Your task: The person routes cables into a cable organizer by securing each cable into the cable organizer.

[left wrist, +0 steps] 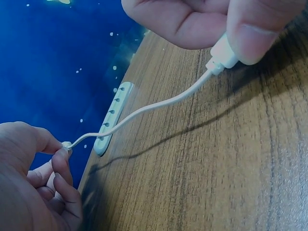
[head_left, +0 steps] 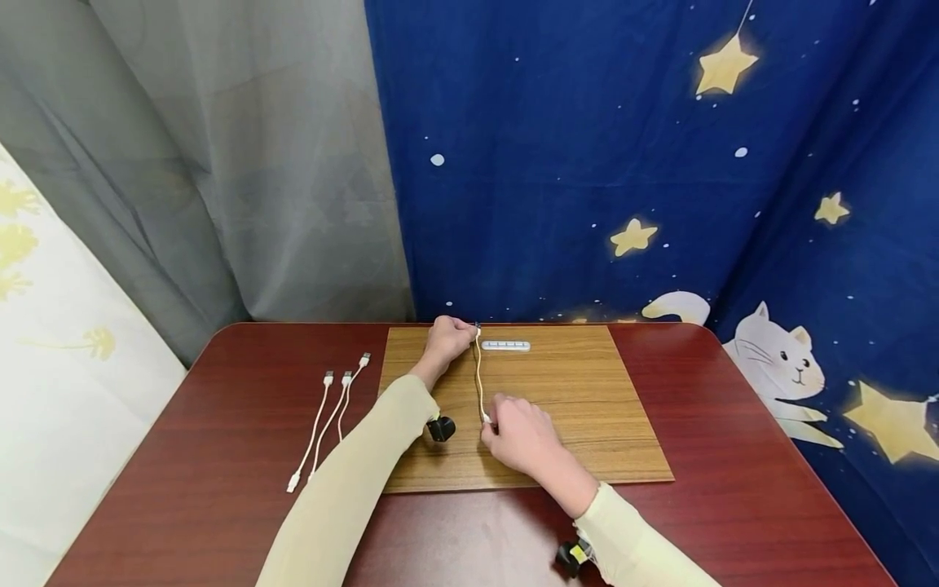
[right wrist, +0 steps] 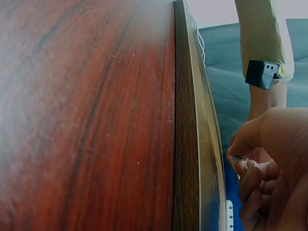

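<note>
A short white USB cable (head_left: pixel 480 371) stretches between the two hands, held above the wooden board (head_left: pixel 579 424); its shadow falls on the board in the left wrist view. My left hand (head_left: pixel 447 337) pinches the far end, at the board's back edge. At the near end my right hand (head_left: pixel 522 432) pinches the white plug (left wrist: pixel 223 54) between thumb and fingers. A white cable clip strip (head_left: pixel 506 346) with several slots lies on the board near its back edge, just right of the left hand. In the right wrist view, fingers of the right hand (right wrist: pixel 276 168) hide most of the plug.
Three more white USB cables (head_left: pixel 319 424) lie on the dark red table (head_left: pixel 242 408) left of the board; my left sleeve (head_left: pixel 359 481) partly covers them. Behind the table hang a grey curtain (head_left: pixel 293 163) and a blue starry curtain (head_left: pixel 550 163).
</note>
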Demonstrator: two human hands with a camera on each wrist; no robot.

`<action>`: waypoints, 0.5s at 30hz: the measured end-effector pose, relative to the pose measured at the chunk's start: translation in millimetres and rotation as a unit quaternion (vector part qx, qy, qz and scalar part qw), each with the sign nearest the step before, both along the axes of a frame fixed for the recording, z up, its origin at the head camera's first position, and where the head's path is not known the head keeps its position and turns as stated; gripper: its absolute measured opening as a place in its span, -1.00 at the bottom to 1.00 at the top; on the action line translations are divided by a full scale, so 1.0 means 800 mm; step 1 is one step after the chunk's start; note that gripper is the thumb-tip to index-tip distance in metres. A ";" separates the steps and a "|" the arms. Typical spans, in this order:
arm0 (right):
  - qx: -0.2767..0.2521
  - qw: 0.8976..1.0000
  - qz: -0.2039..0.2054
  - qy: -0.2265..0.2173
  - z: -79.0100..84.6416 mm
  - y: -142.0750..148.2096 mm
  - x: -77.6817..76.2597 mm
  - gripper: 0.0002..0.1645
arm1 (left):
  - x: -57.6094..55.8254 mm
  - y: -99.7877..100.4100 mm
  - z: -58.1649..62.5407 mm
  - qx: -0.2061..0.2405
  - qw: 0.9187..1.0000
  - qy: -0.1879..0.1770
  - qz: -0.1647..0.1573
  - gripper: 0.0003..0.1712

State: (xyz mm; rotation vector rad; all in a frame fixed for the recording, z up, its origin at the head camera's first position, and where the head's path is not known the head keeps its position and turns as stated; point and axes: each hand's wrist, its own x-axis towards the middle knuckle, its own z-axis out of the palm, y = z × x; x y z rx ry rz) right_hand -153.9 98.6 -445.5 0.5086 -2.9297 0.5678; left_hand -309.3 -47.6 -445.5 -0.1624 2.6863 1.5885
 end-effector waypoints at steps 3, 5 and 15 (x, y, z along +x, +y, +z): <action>0.002 1.000 -0.001 0.001 -0.001 0.001 0.000 -0.72 | -0.001 0.002 -0.002 -0.002 1.000 0.003 0.001 -0.85; 0.005 1.000 -0.004 0.005 -0.001 0.002 -0.001 -0.71 | -0.002 0.003 -0.003 -0.003 1.000 0.005 0.001 -0.85; 0.017 1.000 -0.012 -0.005 0.000 0.003 -0.004 -0.69 | -0.004 0.005 0.000 -0.011 1.000 0.011 -0.010 -0.81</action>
